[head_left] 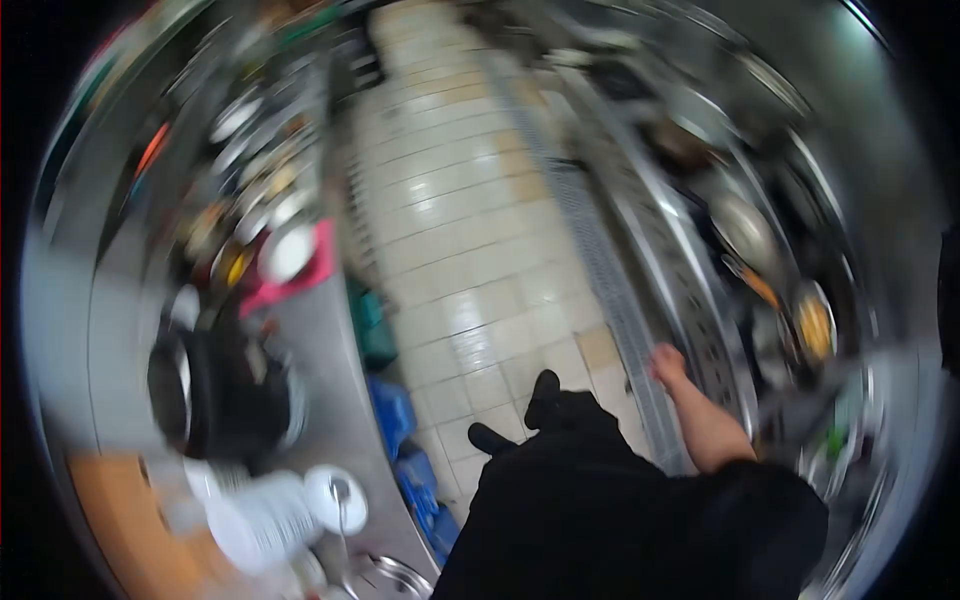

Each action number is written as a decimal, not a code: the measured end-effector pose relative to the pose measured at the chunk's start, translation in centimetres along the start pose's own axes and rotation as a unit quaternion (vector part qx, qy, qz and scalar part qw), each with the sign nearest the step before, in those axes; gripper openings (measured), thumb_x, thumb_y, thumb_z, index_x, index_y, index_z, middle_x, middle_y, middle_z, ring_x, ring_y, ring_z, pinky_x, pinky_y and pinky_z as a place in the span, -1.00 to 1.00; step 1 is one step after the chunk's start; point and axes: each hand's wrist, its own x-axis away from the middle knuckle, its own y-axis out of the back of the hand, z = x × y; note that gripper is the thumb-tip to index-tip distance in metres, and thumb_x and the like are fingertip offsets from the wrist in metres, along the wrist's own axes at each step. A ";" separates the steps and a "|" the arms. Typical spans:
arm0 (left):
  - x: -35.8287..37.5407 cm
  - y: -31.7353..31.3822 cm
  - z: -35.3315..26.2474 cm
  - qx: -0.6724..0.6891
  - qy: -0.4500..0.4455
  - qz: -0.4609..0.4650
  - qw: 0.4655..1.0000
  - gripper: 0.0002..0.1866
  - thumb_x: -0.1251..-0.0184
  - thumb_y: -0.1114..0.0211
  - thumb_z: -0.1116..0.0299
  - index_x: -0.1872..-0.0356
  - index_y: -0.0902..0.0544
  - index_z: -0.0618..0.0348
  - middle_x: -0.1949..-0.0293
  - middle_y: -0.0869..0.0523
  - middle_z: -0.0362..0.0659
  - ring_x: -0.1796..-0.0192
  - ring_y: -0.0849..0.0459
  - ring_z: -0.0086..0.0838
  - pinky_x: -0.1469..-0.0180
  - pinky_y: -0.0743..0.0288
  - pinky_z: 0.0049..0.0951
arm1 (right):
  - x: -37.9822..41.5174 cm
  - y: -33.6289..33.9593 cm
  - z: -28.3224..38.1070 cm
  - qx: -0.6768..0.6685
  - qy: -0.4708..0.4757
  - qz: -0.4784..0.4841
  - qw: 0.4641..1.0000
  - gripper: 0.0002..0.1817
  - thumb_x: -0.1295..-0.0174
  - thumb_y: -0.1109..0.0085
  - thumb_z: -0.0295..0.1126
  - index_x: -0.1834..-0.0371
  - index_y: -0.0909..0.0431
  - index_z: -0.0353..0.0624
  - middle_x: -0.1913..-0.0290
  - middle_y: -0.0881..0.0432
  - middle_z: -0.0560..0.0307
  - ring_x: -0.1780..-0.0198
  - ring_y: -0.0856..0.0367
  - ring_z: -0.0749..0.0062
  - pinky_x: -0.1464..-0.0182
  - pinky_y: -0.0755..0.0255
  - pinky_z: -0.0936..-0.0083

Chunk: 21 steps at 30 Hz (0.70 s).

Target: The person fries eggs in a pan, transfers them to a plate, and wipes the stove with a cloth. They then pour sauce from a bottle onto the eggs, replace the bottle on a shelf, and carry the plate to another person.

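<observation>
My right hand (667,364) hangs at the end of my bare forearm, over the floor grating beside the steel cooking line. It touches nothing that I can make out, and its fingers are blurred by motion. My left hand does not show. Nearest to the right hand is the steel front edge (715,365) of the cooking line. Beyond it stand a round metal pan (742,230) and a bowl with yellow food (815,328).
A steel counter (335,400) on the left bears a dark pot (235,395), stacked white plates (262,522), a white plate (287,251) on a pink tray (322,262) and several dishes. Blue containers (392,412) and a green bin (371,325) are below. A tiled aisle (460,250) runs ahead.
</observation>
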 end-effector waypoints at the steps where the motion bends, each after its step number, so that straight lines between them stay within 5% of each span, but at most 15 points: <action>1: 0.9 -1.9 1.4 -0.036 0.031 0.041 0.998 -0.70 -0.09 -0.14 0.36 0.16 -0.51 0.33 0.41 -0.58 -0.14 0.57 -0.49 -0.46 0.53 -0.41 -0.48 | 0.7 -0.7 1.2 -0.049 -0.029 -0.061 0.996 -0.83 -0.25 0.01 -0.30 0.34 -0.51 -0.14 0.48 -0.54 0.18 0.54 -0.49 0.51 0.58 -0.34 0.52; 2: 2.3 -5.3 2.1 -0.061 0.047 0.090 0.993 -0.69 -0.09 -0.14 0.36 0.16 -0.50 0.33 0.41 -0.58 -0.13 0.58 -0.48 -0.46 0.54 -0.41 -0.48 | -0.5 -1.7 0.1 -0.150 0.004 -0.159 0.976 -0.81 -0.27 0.02 -0.27 0.32 -0.49 -0.16 0.51 -0.53 0.17 0.61 -0.45 0.51 0.60 -0.34 0.56; 6: 6.9 -13.7 3.8 -0.128 0.088 0.242 0.958 -0.68 -0.08 -0.14 0.34 0.16 -0.50 0.33 0.42 -0.59 -0.13 0.59 -0.48 -0.46 0.55 -0.39 -0.49 | 0.8 0.8 1.2 -0.296 -0.057 -0.234 0.924 -0.78 -0.27 0.01 -0.23 0.26 -0.43 -0.16 0.39 -0.57 0.08 0.58 -0.52 0.45 0.55 -0.44 0.53; 10: 12.2 -19.1 3.9 -0.170 0.103 0.334 0.921 -0.67 -0.07 -0.13 0.33 0.16 -0.50 0.33 0.42 -0.59 -0.12 0.61 -0.47 -0.46 0.57 -0.38 -0.50 | -0.1 5.7 -0.7 -0.478 -0.063 -0.315 0.818 -0.70 -0.31 0.12 -0.13 0.22 -0.37 -0.17 0.37 -0.53 0.08 0.60 -0.44 0.47 0.53 -0.44 0.52; 12: 14.6 -21.4 3.9 -0.184 0.108 0.371 0.904 -0.67 -0.06 -0.13 0.32 0.16 -0.49 0.33 0.43 -0.59 -0.12 0.61 -0.47 -0.46 0.57 -0.38 -0.51 | 1.1 7.8 1.7 -0.521 -0.008 -0.209 0.828 -0.61 -0.27 0.06 -0.08 0.10 -0.36 -0.21 0.22 -0.55 0.00 0.42 -0.52 0.39 0.34 -0.50 0.45; 16: 18.7 -24.9 3.9 -0.212 0.111 0.426 0.873 -0.65 -0.05 -0.13 0.30 0.16 -0.49 0.32 0.43 -0.59 -0.11 0.63 -0.46 -0.47 0.59 -0.37 -0.52 | -1.1 11.0 7.4 -0.665 0.066 -0.160 0.727 -0.41 -0.20 -0.02 0.02 -0.17 -0.26 -0.14 -0.09 -0.44 -0.06 -0.03 -0.45 0.25 -0.10 -0.33 0.28; 18: 20.2 -26.4 3.5 -0.226 0.104 0.452 0.856 -0.65 -0.05 -0.13 0.30 0.16 -0.49 0.32 0.44 -0.59 -0.11 0.63 -0.46 -0.47 0.59 -0.36 -0.52 | -3.3 12.6 10.4 -0.731 0.045 -0.145 0.665 -0.27 -0.17 -0.06 0.08 -0.29 -0.13 -0.12 -0.18 -0.36 -0.08 -0.12 -0.39 0.23 -0.18 -0.25 0.23; 21: 21.9 -28.5 2.8 -0.235 0.102 0.481 0.838 -0.64 -0.04 -0.13 0.29 0.16 -0.49 0.32 0.44 -0.59 -0.10 0.64 -0.46 -0.47 0.61 -0.35 -0.53 | -7.2 13.2 12.5 -0.808 0.081 -0.133 0.569 -0.42 -0.21 -0.06 0.06 -0.11 -0.20 -0.10 -0.03 -0.48 -0.07 -0.03 -0.47 0.18 -0.13 -0.28 0.21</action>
